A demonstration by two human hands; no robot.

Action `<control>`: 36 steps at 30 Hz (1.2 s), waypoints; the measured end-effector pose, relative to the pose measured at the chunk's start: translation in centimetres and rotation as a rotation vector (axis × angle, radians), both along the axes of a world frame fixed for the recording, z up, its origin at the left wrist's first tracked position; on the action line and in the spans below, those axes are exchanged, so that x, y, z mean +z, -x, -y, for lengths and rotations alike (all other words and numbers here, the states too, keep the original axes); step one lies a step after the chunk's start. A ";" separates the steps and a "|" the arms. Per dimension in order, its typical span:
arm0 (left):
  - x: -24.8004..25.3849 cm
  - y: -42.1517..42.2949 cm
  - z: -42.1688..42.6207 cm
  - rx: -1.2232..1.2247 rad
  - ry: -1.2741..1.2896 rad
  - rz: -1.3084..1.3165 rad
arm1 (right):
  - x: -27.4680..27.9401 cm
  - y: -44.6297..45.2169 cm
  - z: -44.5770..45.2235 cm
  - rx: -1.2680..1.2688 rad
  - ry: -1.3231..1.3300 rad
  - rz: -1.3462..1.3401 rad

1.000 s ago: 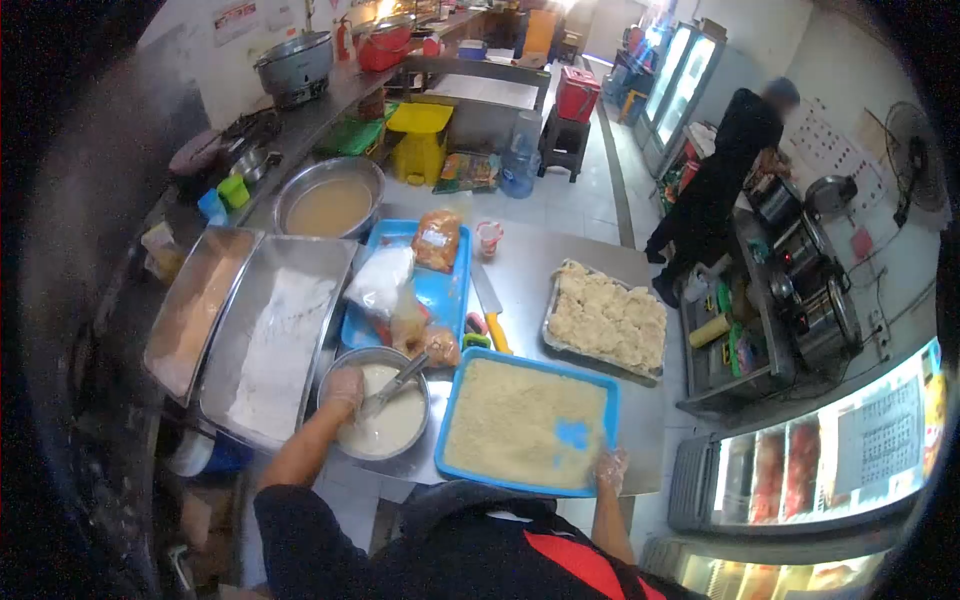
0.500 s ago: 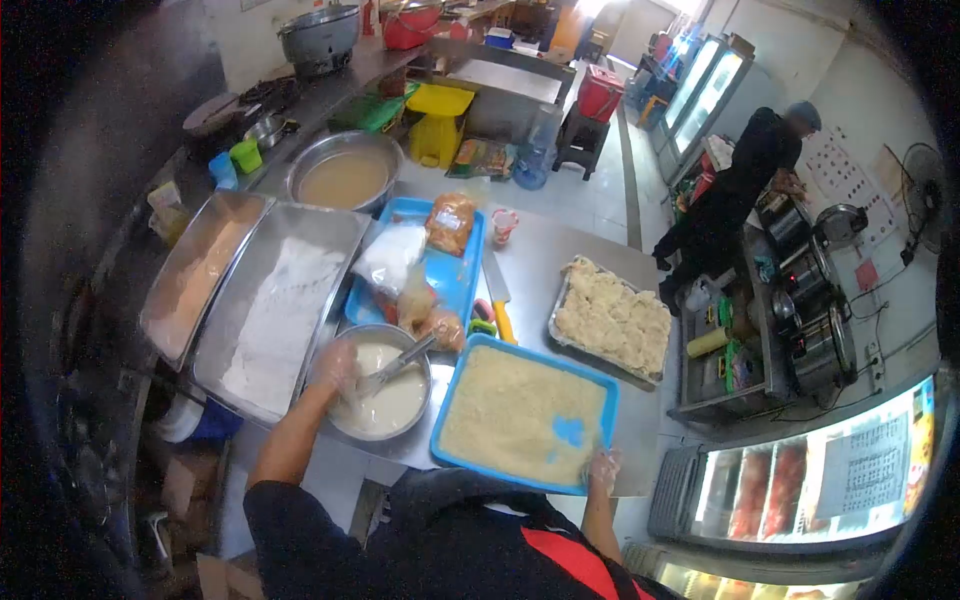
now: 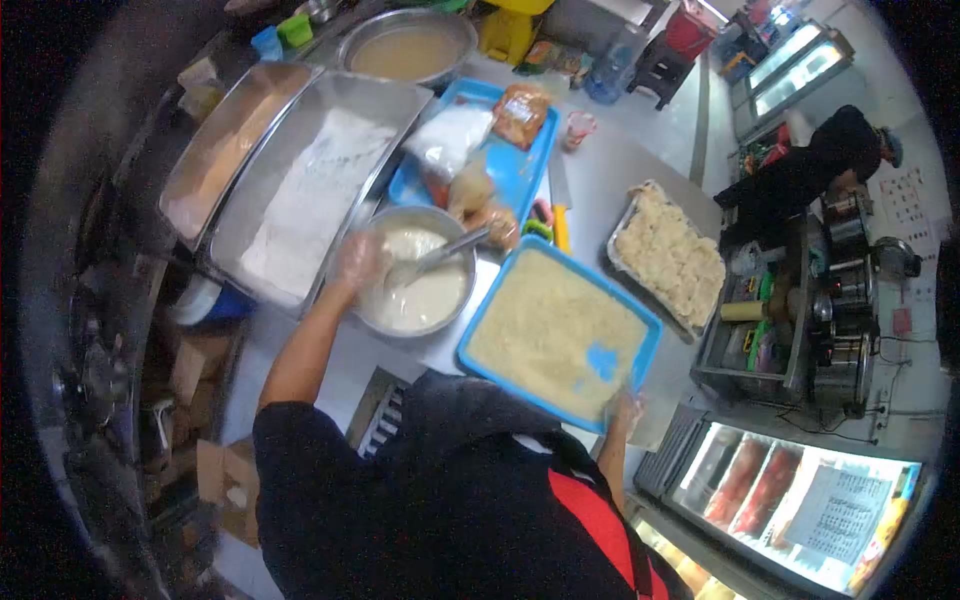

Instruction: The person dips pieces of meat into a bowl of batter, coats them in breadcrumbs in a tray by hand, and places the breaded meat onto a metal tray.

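Observation:
My left hand (image 3: pixel 360 262), in a clear plastic glove and blurred, is at the left rim of a round metal bowl (image 3: pixel 472 290). It looks closed on that rim, though its fingers are smeared. White batter (image 3: pixel 420 305) fills part of the bowl, and a metal whisk-like utensil (image 3: pixel 452 247) leans in it, its handle toward the upper right. My right hand (image 3: pixel 625 408), also gloved, is closed on the lower right corner of a blue tray (image 3: pixel 520 397). Pale crumbs (image 3: pixel 550 330) cover most of this tray, with a bare blue patch near my right hand.
Left stand metal pans of white flour (image 3: pixel 315 190) and orange powder (image 3: pixel 235 150). Behind are a blue tray (image 3: pixel 540 165) with bagged food, a knife (image 3: pixel 560 215) and a basin (image 3: pixel 405 50). Right is a pan of coated pieces (image 3: pixel 668 255). A co-worker (image 3: pixel 825 150) stands at a side counter.
My view has tilted down, so the table's things appear higher and further right. Both hands stay at the bowl and tray. The co-worker leans further forward.

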State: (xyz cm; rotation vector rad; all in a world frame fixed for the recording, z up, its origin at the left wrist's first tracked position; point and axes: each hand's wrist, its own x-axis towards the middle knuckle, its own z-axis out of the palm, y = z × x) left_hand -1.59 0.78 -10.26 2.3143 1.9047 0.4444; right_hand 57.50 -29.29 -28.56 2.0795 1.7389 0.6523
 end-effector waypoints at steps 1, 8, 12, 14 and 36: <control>0.0 0.2 0.0 -0.009 0.003 0.033 | -3.5 -1.5 0.5 -0.022 0.031 0.193; 1.5 1.2 0.9 -0.048 0.032 0.103 | -2.9 -2.7 0.3 0.045 0.121 0.241; 4.8 -0.2 2.4 -0.060 0.061 0.102 | -4.1 -2.3 1.0 -0.100 -0.018 0.219; 5.5 -0.7 2.9 -0.044 0.141 0.093 | -7.6 -4.0 1.7 -0.149 0.057 0.684; 2.3 -3.0 5.0 0.219 0.340 -0.011 | 4.7 1.9 -2.3 -0.020 0.243 2.057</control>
